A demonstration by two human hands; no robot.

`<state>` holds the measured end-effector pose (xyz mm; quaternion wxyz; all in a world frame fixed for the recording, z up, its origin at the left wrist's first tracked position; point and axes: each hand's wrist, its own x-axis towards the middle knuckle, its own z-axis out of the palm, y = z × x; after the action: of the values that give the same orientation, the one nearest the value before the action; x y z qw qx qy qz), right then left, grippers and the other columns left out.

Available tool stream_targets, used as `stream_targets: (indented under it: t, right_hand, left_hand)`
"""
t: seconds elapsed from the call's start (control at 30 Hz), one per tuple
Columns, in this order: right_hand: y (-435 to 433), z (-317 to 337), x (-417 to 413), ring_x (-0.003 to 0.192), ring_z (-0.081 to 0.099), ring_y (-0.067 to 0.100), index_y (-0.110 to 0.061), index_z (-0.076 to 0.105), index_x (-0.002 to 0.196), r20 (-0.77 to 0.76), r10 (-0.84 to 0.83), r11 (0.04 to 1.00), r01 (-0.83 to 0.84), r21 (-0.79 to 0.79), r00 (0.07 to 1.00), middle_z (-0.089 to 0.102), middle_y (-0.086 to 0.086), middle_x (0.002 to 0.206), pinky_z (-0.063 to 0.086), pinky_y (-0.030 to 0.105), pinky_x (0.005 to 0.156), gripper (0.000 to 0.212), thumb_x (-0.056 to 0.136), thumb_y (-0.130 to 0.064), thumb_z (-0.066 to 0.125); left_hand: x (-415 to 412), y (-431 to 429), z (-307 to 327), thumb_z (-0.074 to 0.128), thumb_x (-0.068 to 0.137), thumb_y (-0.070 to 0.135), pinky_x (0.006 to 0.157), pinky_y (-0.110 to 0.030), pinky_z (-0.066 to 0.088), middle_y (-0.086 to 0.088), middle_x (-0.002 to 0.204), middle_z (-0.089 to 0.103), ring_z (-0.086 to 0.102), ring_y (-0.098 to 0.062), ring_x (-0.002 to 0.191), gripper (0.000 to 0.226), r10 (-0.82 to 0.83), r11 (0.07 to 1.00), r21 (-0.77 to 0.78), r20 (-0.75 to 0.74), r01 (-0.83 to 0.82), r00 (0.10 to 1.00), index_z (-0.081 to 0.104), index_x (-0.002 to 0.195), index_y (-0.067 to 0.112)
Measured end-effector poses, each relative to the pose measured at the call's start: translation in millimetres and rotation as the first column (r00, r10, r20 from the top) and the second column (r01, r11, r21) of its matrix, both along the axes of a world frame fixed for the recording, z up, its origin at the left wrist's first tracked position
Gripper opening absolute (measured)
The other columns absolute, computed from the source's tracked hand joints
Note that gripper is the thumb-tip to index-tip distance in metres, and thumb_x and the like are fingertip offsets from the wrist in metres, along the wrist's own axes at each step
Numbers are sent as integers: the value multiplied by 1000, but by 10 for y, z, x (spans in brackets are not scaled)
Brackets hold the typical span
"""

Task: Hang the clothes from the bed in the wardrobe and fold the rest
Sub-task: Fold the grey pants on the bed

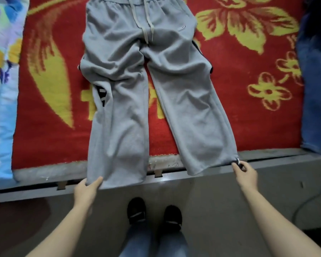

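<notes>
Grey sweatpants (137, 76) lie spread flat on the bed, waistband and drawstring at the far end, both legs reaching toward me over the bed's edge. My left hand (86, 189) pinches the outer corner of the left leg's hem. My right hand (246, 172) grips the outer corner of the right leg's hem, where a small dark toggle shows. A black-and-white garment (101, 95) peeks out from under the pants at the left thigh and right hip.
A red blanket with yellow flowers (239, 89) covers the bed. A light blue patterned quilt (2, 89) lies at the left, dark blue jeans-like fabric (317, 71) at the right. The grey bed frame (202, 182) runs along the front; my feet (154, 213) stand below it.
</notes>
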<state>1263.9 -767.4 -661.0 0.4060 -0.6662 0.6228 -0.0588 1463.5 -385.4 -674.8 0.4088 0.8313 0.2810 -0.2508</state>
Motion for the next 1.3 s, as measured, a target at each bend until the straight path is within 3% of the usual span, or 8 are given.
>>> stream_targets:
  t: [0.13,0.23,0.4,0.47,0.77,1.0,1.2,1.3]
  right_hand:
    - [12,182,61,65,40,24,-4,53,83,89,-24,998,28,-50,996,43,7,65,31,31,57,16,95,-14,49]
    - [64,397,-42,59,38,15,-14,49,72,186,-260,966,257,37,948,47,2,62,29,29,57,22,94,-15,45]
    - [-83,835,-421,54,47,9,-22,43,66,392,-712,702,583,408,583,55,-10,45,35,23,51,23,88,-14,42]
    - [-98,950,-515,47,48,10,-21,40,65,399,-730,683,572,454,555,52,-11,38,34,25,50,23,88,-14,39]
    - [174,656,-271,59,41,7,-21,41,72,395,-412,911,356,211,821,46,-2,68,33,18,57,29,88,-7,60]
    - [128,572,-72,54,30,7,-22,29,70,374,-306,945,328,5,875,33,-2,68,29,9,45,42,78,14,50]
    - [284,1085,-402,67,43,6,-28,29,80,301,-31,936,134,-327,953,42,4,85,37,13,66,46,81,14,49]
    - [708,1473,-200,81,59,38,-11,47,97,142,346,752,-183,-633,927,57,26,92,45,38,73,26,80,5,56]
  left_hand:
    - [-137,39,183,66,83,9,69,-37,52,-15,88,68,64,-29,78,21,191,896,-379,-141,-231,971,64,103,1]
    - [-467,154,327,58,86,3,71,-42,58,-15,86,71,69,-29,75,14,289,752,-537,-252,-382,924,65,98,2]
    - [-1137,420,489,47,91,-5,60,-34,57,-7,76,73,70,-19,65,23,463,597,-579,-317,-555,828,62,105,4]
    - [-1311,509,536,48,91,-4,57,-32,55,-4,69,72,69,-16,59,22,500,589,-562,-312,-581,808,57,109,6]
    - [-1353,509,482,51,91,-4,47,-28,55,0,58,69,66,-13,50,17,541,592,-504,-330,-629,773,58,90,12]
    - [-1371,571,423,52,91,-2,50,-28,56,-1,65,71,68,-14,56,16,512,613,-515,-318,-599,798,59,95,11]
    - [-1441,482,544,57,88,-2,50,-26,56,-13,82,65,62,-26,72,8,458,731,-469,-201,-496,866,59,93,5]
    - [-1466,447,640,64,85,1,72,-36,52,-17,89,64,60,-30,81,7,337,867,-389,-4,-312,941,59,89,4]
